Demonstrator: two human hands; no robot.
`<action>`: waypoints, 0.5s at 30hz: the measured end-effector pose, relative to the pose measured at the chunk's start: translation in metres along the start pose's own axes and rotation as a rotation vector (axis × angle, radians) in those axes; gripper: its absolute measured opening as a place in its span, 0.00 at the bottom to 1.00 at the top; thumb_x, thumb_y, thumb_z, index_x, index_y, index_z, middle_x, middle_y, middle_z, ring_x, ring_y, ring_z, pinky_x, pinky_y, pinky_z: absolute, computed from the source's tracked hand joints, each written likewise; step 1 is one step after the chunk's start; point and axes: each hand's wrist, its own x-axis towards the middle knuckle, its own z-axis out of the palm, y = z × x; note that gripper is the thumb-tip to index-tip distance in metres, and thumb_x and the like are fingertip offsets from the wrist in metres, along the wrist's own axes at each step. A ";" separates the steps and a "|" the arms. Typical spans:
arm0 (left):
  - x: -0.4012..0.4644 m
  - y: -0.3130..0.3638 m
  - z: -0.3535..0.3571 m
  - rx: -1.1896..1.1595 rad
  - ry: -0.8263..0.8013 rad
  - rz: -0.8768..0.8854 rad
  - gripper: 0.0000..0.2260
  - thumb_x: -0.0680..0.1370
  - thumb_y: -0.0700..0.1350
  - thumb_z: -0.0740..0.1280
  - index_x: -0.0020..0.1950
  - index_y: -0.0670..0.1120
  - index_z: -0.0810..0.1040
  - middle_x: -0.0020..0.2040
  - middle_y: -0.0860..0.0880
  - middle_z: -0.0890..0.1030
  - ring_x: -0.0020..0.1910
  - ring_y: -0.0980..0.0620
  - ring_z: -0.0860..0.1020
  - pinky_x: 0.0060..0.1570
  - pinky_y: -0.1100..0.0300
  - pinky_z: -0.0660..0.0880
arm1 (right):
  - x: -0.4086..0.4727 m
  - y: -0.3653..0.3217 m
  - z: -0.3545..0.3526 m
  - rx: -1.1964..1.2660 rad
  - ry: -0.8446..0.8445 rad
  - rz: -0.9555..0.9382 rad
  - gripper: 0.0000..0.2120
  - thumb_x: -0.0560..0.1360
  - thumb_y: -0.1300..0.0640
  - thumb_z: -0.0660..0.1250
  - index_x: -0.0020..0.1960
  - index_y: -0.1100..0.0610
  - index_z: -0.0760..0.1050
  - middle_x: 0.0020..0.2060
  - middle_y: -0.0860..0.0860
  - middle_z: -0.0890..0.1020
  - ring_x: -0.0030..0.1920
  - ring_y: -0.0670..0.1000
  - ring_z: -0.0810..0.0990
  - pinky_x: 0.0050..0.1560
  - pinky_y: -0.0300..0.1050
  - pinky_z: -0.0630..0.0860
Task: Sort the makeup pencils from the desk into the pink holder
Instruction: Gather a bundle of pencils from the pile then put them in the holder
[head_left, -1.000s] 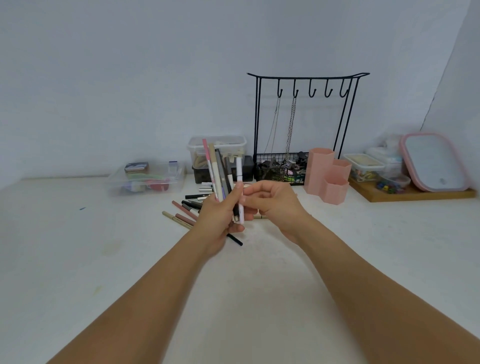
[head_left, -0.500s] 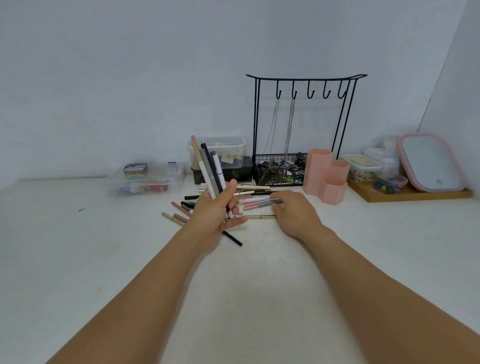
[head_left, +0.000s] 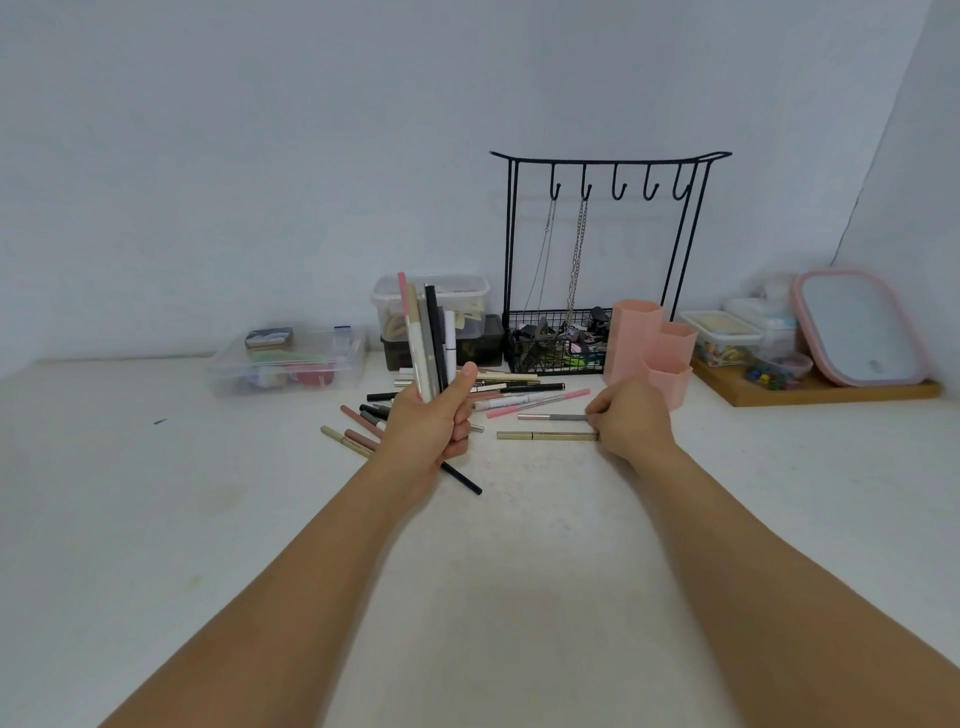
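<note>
My left hand (head_left: 432, 423) grips an upright bundle of several makeup pencils (head_left: 427, 338), pink, beige, grey, black and white. My right hand (head_left: 626, 418) is down on the desk, fingers curled at the right ends of a grey pencil (head_left: 550, 417) and a gold pencil (head_left: 545, 436). More loose pencils (head_left: 511, 395) lie scattered between and behind my hands. The pink holder (head_left: 649, 348), three hexagonal cups, stands just behind my right hand.
A black wire jewellery stand (head_left: 602, 260) with a basket is behind the pencils. Clear plastic boxes (head_left: 288, 358) sit at the back left and centre. A wooden tray (head_left: 810, 387) with containers and a pink-rimmed mirror (head_left: 857, 327) is at the right.
My right hand handed a white pencil to the left bundle, then dropped to the desk and slid right to the ends of the grey and gold pencils. The left hand stays raised.
</note>
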 end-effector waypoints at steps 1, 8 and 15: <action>-0.001 -0.001 0.001 0.008 -0.002 0.000 0.16 0.77 0.55 0.74 0.40 0.48 0.71 0.27 0.52 0.69 0.26 0.54 0.64 0.24 0.63 0.61 | 0.000 0.000 0.000 0.002 -0.007 0.001 0.06 0.76 0.65 0.71 0.51 0.61 0.86 0.47 0.56 0.86 0.50 0.56 0.81 0.58 0.50 0.79; 0.000 -0.001 0.002 -0.002 0.013 -0.012 0.18 0.77 0.57 0.73 0.37 0.48 0.71 0.27 0.51 0.69 0.25 0.54 0.66 0.24 0.61 0.65 | -0.009 -0.019 0.000 0.198 0.074 -0.201 0.04 0.80 0.62 0.66 0.48 0.56 0.79 0.41 0.49 0.79 0.43 0.49 0.76 0.38 0.38 0.69; -0.001 -0.004 0.002 -0.003 0.033 0.015 0.17 0.78 0.57 0.73 0.44 0.43 0.77 0.29 0.47 0.74 0.25 0.52 0.70 0.24 0.60 0.67 | -0.047 -0.069 0.004 0.784 -0.291 -0.317 0.03 0.81 0.61 0.64 0.51 0.59 0.76 0.35 0.55 0.82 0.31 0.48 0.79 0.32 0.40 0.76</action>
